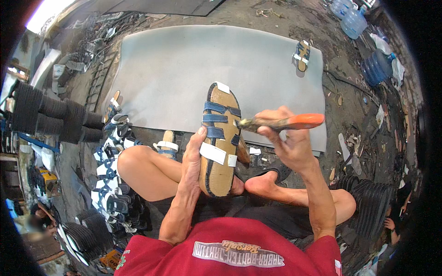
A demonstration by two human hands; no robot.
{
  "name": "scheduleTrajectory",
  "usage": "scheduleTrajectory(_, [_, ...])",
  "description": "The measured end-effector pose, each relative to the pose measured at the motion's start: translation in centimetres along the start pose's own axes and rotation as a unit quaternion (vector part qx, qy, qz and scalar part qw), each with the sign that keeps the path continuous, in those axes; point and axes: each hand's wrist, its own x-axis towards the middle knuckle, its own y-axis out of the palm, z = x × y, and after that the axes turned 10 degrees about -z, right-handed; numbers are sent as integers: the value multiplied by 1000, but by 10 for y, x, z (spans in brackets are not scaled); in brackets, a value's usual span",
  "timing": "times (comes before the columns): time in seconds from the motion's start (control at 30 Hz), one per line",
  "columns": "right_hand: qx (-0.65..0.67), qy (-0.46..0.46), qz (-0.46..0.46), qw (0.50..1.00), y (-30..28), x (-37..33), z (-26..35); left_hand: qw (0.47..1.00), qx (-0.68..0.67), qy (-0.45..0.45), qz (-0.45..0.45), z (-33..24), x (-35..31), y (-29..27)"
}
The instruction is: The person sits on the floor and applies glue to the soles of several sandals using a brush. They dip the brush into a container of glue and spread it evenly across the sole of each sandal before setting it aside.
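My left hand is closed on a sandal upper with a tan footbed, dark blue straps and white pieces, its thumb along the left edge. The sandal stands lengthwise in front of me, toe end away. My right hand grips a brush with an orange handle and a dark, caked lower part. The brush tip points left and meets the sandal near its right-hand straps; whether it touches cannot be made out.
A grey sheet lies on the ground ahead, with a sandal at its far right. Several strapped sandal pieces pile up at my left beside stacked black soles. More black soles stand at right. Blue water jugs sit far right.
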Motion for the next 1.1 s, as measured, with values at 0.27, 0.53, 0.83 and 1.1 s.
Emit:
scheduleTrajectory(0.27, [5,-32,20,999,10,11,-1,999,-6,-17,42,6,0,-4])
scheduleTrajectory(0.53, [102,-36,-4,994,28,31,14,986,143,61,60,19,11,-12])
scheduleTrajectory(0.83, [16,-11,35,999,10,17,1,995,60,0,75,17,-5,-7])
scheduleTrajectory(1.1, [74,80,42,993,2,22,11,989,118,57,63,22,0,-21])
